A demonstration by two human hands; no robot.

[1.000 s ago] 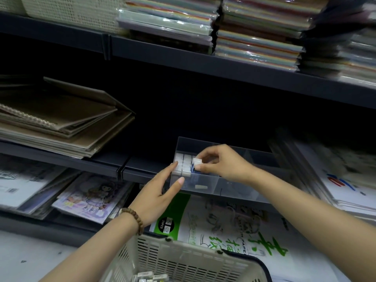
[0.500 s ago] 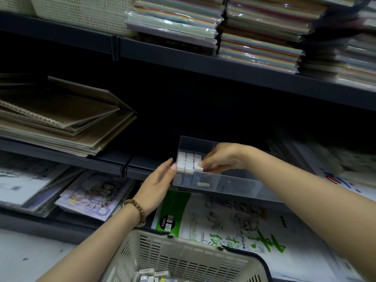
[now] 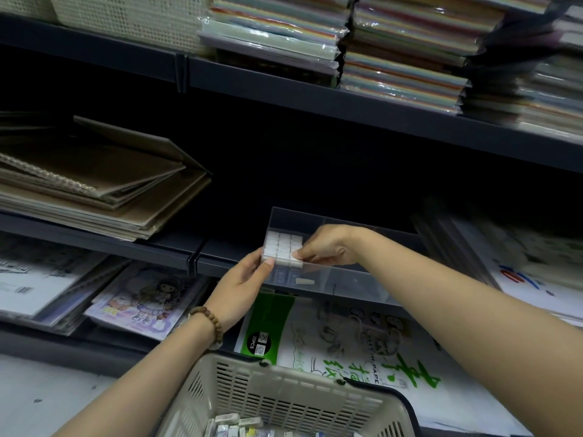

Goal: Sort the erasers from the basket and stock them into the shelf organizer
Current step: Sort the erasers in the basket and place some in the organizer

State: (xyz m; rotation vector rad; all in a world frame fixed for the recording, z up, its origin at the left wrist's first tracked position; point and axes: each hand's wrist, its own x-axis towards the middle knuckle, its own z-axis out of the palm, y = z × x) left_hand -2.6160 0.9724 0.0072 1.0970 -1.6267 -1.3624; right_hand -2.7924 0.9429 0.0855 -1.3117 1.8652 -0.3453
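Note:
A clear plastic shelf organizer (image 3: 334, 280) sits on the dark middle shelf. Its left compartment holds several white erasers (image 3: 279, 246) packed upright in neat rows. My right hand (image 3: 329, 247) reaches in from the right, and its curled fingertips pinch the eraser (image 3: 295, 258) at the front right corner of that block. My left hand (image 3: 241, 280) rests with straight fingers and thumb against the organizer's front left corner. The beige slotted basket (image 3: 284, 394) is at the bottom, with several loose erasers (image 3: 235, 427) in it.
Brown spiral sketchbooks (image 3: 94, 184) lie stacked left of the organizer. Wrapped coloured paper packs (image 3: 400, 55) fill the upper shelf. A green-and-white sketch paper pad (image 3: 347, 345) and colouring books (image 3: 142, 301) lie on the lower shelf. More pads (image 3: 520, 263) are at the right.
My right hand has lowered the eraser it carried into the front right of the block. My left hand has slid up to the organizer's corner. The view has moved slightly closer.

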